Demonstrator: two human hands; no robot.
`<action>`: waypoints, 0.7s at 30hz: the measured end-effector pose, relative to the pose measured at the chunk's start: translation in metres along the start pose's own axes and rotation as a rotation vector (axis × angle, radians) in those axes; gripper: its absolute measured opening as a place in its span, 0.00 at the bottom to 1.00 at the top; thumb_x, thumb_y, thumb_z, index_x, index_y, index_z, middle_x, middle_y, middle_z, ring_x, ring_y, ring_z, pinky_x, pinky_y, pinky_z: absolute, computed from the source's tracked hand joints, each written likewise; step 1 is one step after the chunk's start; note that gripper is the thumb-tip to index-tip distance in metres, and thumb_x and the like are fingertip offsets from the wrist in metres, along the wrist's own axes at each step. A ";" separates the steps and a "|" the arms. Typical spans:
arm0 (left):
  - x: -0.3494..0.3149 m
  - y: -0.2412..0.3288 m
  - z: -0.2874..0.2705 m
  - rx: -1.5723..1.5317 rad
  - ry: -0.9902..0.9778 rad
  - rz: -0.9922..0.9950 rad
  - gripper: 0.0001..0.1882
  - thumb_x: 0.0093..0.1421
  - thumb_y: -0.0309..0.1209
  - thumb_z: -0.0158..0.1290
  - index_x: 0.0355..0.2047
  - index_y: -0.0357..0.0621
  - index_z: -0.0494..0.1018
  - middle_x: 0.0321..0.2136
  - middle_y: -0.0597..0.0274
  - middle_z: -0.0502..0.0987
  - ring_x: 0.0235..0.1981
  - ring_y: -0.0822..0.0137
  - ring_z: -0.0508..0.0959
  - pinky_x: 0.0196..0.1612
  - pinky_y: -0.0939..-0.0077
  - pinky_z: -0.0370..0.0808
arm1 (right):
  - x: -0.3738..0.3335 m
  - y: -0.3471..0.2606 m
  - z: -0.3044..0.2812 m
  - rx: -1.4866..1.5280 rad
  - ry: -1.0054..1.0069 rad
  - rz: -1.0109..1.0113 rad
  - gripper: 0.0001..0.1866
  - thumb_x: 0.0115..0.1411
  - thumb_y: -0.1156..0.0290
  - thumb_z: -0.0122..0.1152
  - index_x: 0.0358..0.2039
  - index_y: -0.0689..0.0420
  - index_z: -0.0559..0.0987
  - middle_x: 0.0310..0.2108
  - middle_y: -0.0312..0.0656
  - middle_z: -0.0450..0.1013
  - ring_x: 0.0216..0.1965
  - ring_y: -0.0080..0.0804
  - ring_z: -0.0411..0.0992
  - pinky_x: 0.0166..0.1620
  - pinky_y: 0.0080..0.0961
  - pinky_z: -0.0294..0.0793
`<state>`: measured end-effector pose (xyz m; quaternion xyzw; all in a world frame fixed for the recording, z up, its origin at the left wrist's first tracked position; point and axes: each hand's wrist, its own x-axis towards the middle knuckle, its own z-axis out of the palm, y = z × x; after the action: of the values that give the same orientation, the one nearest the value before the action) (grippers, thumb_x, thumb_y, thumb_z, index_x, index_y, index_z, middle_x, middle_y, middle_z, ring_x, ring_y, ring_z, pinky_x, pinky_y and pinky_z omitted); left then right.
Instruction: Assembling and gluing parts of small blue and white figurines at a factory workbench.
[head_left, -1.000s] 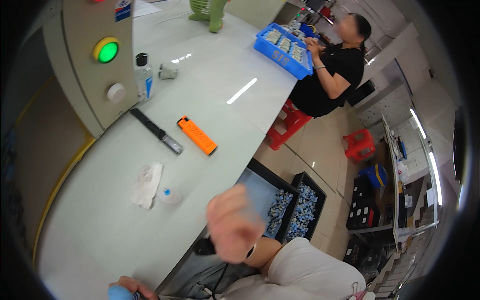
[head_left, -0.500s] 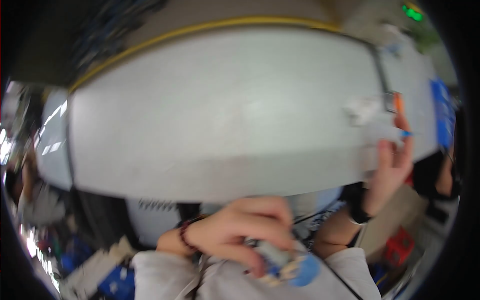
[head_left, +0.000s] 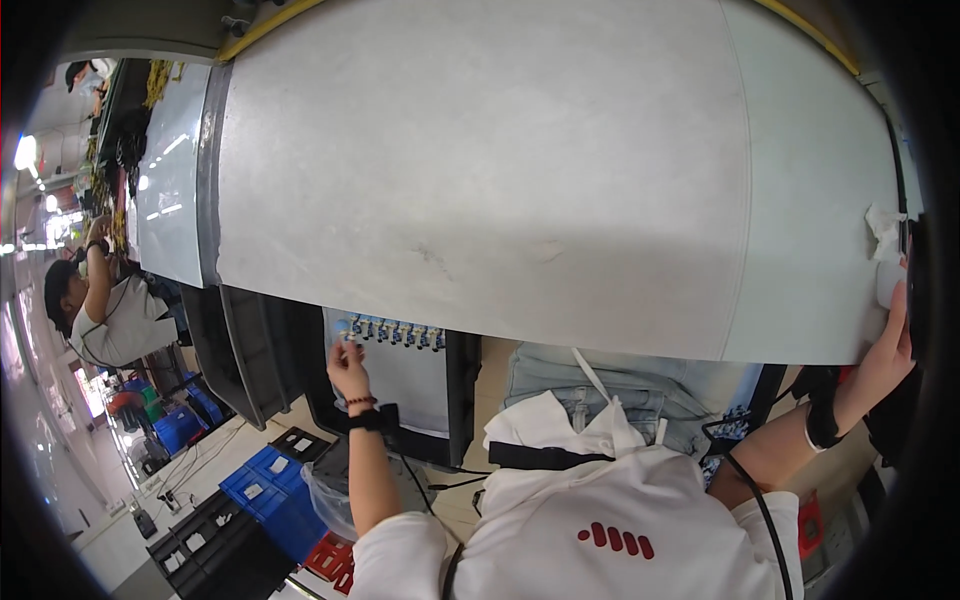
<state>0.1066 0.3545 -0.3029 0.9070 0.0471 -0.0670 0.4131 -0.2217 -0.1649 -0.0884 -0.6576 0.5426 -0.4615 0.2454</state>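
Observation:
At the lower left, my left hand (head_left: 347, 374) pinches a small part with a round blue end (head_left: 343, 327). The part is at the left end of a row of small blue-and-cream parts (head_left: 398, 331), which lines the far side of a pale sheet (head_left: 400, 385) in a black bin (head_left: 462, 390). My right hand (head_left: 886, 345) reaches to the far right rim of the view, closed against a rounded white container (head_left: 887, 282). Its fingertips are partly lost in the dark edge. Just beyond lies a crumpled white piece (head_left: 884, 230), perhaps tissue.
A wide pale worktable (head_left: 500, 170) fills the middle. Folded light-blue denim (head_left: 570, 375) lies below its near edge. Blue crates (head_left: 275, 495), a red crate (head_left: 330, 562) and a black cable (head_left: 755, 490) are near me. Another person (head_left: 120, 310) works at the far left.
My left hand has moved from before my chest to the parts row, carrying the blue-ended part. The view has shifted, and my right hand now appears nearer the right rim.

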 end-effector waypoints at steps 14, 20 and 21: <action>0.113 -0.114 0.003 0.788 0.086 -0.281 0.14 0.43 0.32 0.57 0.31 0.39 0.74 0.26 0.51 0.76 0.29 0.59 0.77 0.33 0.69 0.73 | 0.003 -0.019 0.005 -0.185 0.003 -0.171 0.16 0.54 0.65 0.51 0.23 0.68 0.70 0.21 0.42 0.68 0.22 0.25 0.63 0.28 0.22 0.65; 0.106 -0.095 0.015 0.545 -0.009 -0.432 0.10 0.43 0.29 0.58 0.24 0.34 0.73 0.18 0.55 0.75 0.18 0.68 0.75 0.24 0.76 0.72 | 0.002 -0.020 0.006 -0.196 0.024 -0.162 0.15 0.54 0.66 0.50 0.24 0.69 0.70 0.24 0.43 0.69 0.24 0.26 0.64 0.30 0.21 0.66; 0.106 -0.097 0.010 0.547 -0.002 -0.436 0.10 0.43 0.29 0.58 0.24 0.34 0.73 0.18 0.55 0.75 0.18 0.68 0.75 0.24 0.76 0.72 | 0.002 -0.021 0.008 -0.135 0.026 -0.147 0.15 0.55 0.66 0.50 0.24 0.69 0.69 0.24 0.44 0.69 0.25 0.26 0.65 0.31 0.21 0.66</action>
<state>0.1966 0.4132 -0.3985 0.9527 0.2195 -0.1648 0.1309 -0.2043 -0.1619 -0.0739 -0.7047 0.5259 -0.4491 0.1586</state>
